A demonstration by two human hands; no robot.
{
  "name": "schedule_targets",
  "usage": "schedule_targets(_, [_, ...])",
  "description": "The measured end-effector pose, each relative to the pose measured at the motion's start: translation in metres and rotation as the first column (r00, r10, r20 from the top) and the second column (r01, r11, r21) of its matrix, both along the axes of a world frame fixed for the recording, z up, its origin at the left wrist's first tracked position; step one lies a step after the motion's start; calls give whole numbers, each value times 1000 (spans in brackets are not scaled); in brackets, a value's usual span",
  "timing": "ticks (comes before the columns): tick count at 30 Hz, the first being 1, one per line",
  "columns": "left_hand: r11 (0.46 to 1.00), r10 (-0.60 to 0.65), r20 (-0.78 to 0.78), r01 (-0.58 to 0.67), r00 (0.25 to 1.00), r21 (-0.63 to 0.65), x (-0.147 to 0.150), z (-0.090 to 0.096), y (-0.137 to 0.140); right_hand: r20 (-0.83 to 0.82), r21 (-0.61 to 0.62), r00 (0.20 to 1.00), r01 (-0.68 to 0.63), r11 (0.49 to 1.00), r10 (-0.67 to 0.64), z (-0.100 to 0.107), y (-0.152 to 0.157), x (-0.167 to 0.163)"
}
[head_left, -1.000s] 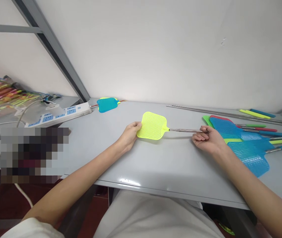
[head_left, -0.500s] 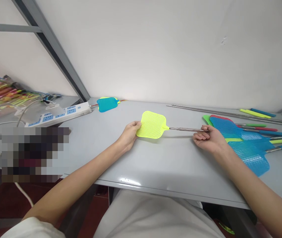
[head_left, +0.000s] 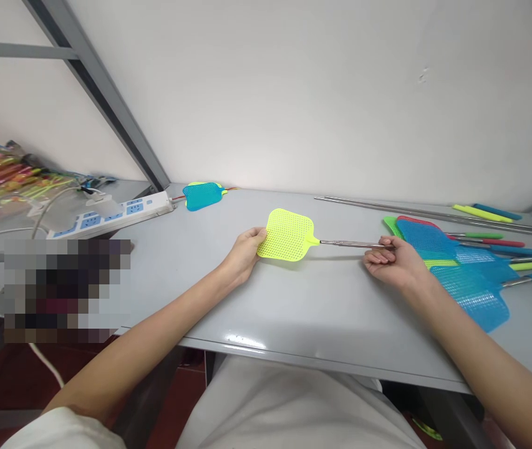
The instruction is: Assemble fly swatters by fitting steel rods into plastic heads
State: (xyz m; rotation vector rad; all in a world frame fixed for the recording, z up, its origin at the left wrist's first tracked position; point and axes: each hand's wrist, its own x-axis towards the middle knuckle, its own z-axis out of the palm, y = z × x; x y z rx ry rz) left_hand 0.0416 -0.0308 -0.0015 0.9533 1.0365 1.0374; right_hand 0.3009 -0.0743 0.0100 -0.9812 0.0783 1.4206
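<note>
My left hand (head_left: 248,252) pinches the left edge of a yellow perforated fly swatter head (head_left: 289,236), thumb on top. From the head's pointed neck a thin metal rod (head_left: 352,244) runs right into my right hand (head_left: 394,260), whose fingers are closed around it, palm turned up. The swatter is held just above the grey table (head_left: 266,305). Close to my right hand lies a pile of fly swatters with blue heads (head_left: 474,290), a red one and green ones partly hidden beneath, their coloured grips pointing right.
Long metal rods (head_left: 387,209) lie along the wall, near loose yellow and blue grips (head_left: 483,213). Blue and yellow swatter heads (head_left: 204,196) rest at the back left, beside a white power strip (head_left: 111,215). Bagged coloured items (head_left: 8,178) lie far left, and a metal frame (head_left: 106,100) slants upward.
</note>
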Motion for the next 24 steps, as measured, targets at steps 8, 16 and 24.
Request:
schedule_targets(8, [1000,2,6,-2,1000,1,0,0,0,-7,-11,1000,5,1000,-5,0,-1,0])
schedule_targets(16, [999,19,-14,-19,1000,-28,3,6,-3,-18,-15,1000,-2,1000,2,-1,0,-2])
schedule_targets(24, [999,22,-14,-22,1000,-34,3,7,-3,-30,-29,1000,-9,1000,8,-2,-1,-2])
